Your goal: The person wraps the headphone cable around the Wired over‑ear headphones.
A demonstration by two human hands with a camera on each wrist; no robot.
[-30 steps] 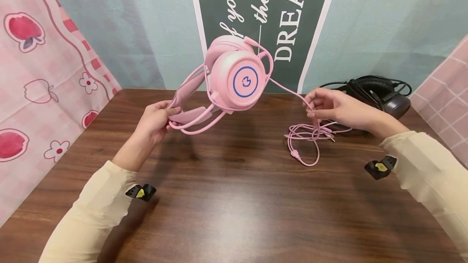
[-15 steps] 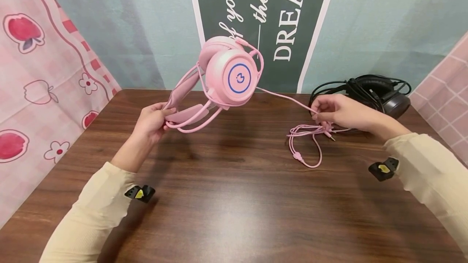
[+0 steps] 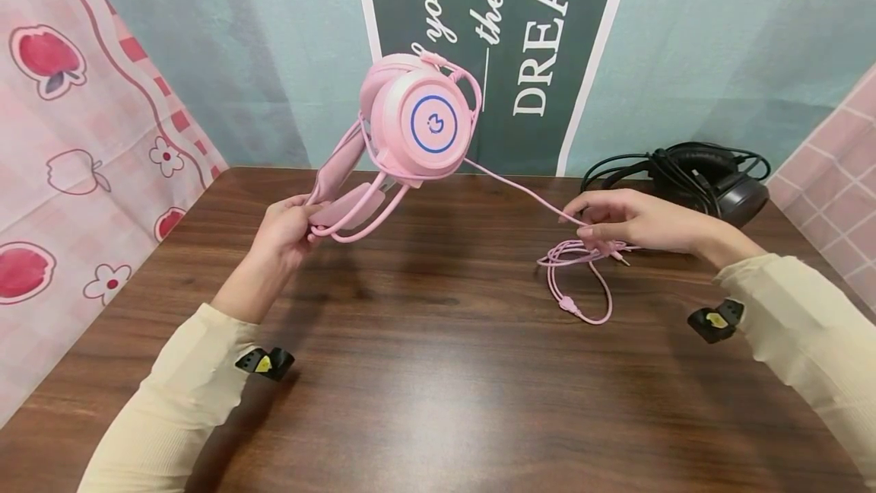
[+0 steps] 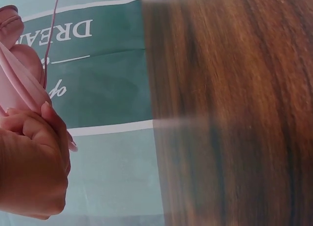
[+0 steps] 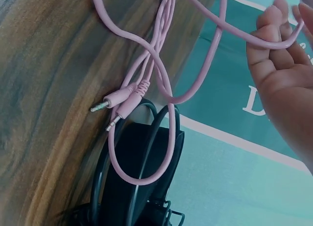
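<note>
My left hand [image 3: 284, 233] grips the headband end of a pink headset [image 3: 400, 151], holding it up over the table with the earcups pointing up and away. One round earcup faces me, bearing a blue ring logo. From the earcups a thin pink cable [image 3: 515, 187] runs to my right hand [image 3: 633, 221], whose loosely curled fingers and thumb hold it. Below that hand lies the looped rest of the cable, with a small splitter [image 3: 567, 303]. In the right wrist view two jack plugs [image 5: 128, 102] dangle among the loops, and the cable crosses the inside of the fingers.
Black headphones [image 3: 742, 196] with a wound black cord rest at the back right of the brown wooden table [image 3: 438, 371]. A blue-green cloth with a lettered dark panel [image 3: 523, 59] hangs behind. Pink patterned cloths border both sides.
The headset has moved up and slightly left in my left hand. My right hand has dipped, its fingers loosening a little along the cable. The lower cable loop has shifted slightly right.
</note>
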